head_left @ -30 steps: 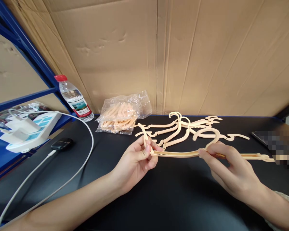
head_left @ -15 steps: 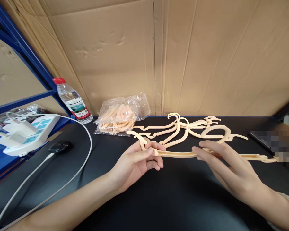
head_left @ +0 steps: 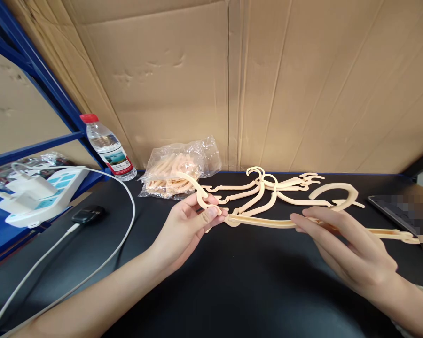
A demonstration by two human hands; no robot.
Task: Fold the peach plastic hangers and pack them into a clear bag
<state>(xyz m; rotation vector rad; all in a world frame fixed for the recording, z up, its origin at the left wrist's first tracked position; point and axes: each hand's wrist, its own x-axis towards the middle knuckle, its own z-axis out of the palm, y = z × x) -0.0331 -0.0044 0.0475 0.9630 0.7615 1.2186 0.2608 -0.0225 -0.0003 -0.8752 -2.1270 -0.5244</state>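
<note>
My left hand (head_left: 188, 227) pinches the left end of a long beige plastic hanger (head_left: 264, 222), where a curved end piece (head_left: 193, 185) sticks up and to the left. My right hand (head_left: 345, 246) grips the same hanger near its middle, under its big hook (head_left: 334, 193). The hanger runs across the black table (head_left: 232, 291) and its right end (head_left: 402, 234) reaches the far right. Behind it lies a loose pile of hangers (head_left: 268, 188) of the same kind.
A clear bag of beige parts (head_left: 178, 171) and a water bottle (head_left: 107, 148) stand by the cardboard wall (head_left: 232, 80). A white power strip (head_left: 38, 195) with chargers, a white cable (head_left: 102, 253) and a small black device (head_left: 86, 213) sit at the left. A dark flat object (head_left: 395, 209) lies at the right.
The curved end piece in my left hand has swung up and outward to the left. The hanger's big hook has risen and shifted right. My right hand closed on the bar again.
</note>
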